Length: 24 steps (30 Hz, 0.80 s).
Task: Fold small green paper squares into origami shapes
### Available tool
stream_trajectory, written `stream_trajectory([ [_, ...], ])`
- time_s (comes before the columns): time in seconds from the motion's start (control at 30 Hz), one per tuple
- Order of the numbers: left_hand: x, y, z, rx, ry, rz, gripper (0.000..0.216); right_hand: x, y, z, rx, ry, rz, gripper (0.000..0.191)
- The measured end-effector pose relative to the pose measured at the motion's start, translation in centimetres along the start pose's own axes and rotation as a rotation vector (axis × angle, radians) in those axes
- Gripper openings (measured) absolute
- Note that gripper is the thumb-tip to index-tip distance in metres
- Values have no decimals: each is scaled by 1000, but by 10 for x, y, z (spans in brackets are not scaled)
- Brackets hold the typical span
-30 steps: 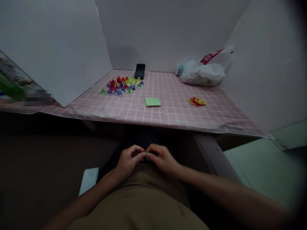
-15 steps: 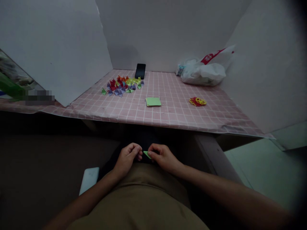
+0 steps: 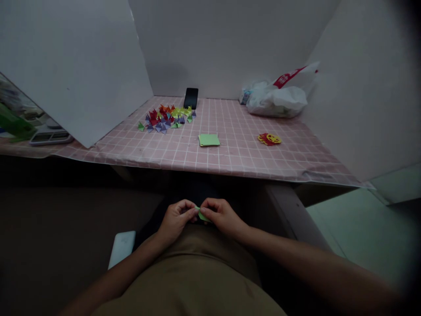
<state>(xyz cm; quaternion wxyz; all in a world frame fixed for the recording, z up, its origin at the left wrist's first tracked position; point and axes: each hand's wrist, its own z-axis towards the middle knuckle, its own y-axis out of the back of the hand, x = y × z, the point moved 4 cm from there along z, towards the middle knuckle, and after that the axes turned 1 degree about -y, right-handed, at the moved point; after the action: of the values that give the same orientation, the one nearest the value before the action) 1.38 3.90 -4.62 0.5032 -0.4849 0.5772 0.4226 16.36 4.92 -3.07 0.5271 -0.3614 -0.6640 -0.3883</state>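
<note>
A small folded piece of green paper (image 3: 204,216) is held over my lap, below the table's front edge. My left hand (image 3: 179,218) pinches its left end between thumb and fingers. On its right side my right hand (image 3: 222,215) grips it the same way, so fingers cover much of the paper. On the table ahead lies a short stack of green paper squares (image 3: 209,140). Folded paper cranes (image 3: 166,117) in red, orange, yellow, purple and green are gathered to the left of the stack.
A black phone (image 3: 191,98) lies behind the cranes. Red and yellow cut-out shapes (image 3: 269,139) rest on the pink checked tablecloth (image 3: 237,153), and a white plastic bag (image 3: 278,102) sits at the back right. White panels flank the table. A white flat device (image 3: 122,248) is beside my left forearm.
My left fingers have closed onto the green paper's left end, where they were just apart from it. The paper has turned slightly in my right hand. The view has shifted a little.
</note>
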Motion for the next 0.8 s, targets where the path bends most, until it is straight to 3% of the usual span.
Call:
stream_trajectory([
  [0.17, -1, 1, -1, -1, 1, 47, 17, -3, -1, 3, 30, -18, -4, 21],
  [0.43, 1, 10, 0, -141, -40, -23, 18, -10, -1, 6, 65, -99, 73, 20],
  [0.63, 5, 6, 3, -86, 8, -33, 18, -1, 15, 9, -80, -13, 5, 19],
  [0.8, 4, 1, 3, -5, 67, -15, 20, 0, 12, 8, 26, 39, -162, 13],
])
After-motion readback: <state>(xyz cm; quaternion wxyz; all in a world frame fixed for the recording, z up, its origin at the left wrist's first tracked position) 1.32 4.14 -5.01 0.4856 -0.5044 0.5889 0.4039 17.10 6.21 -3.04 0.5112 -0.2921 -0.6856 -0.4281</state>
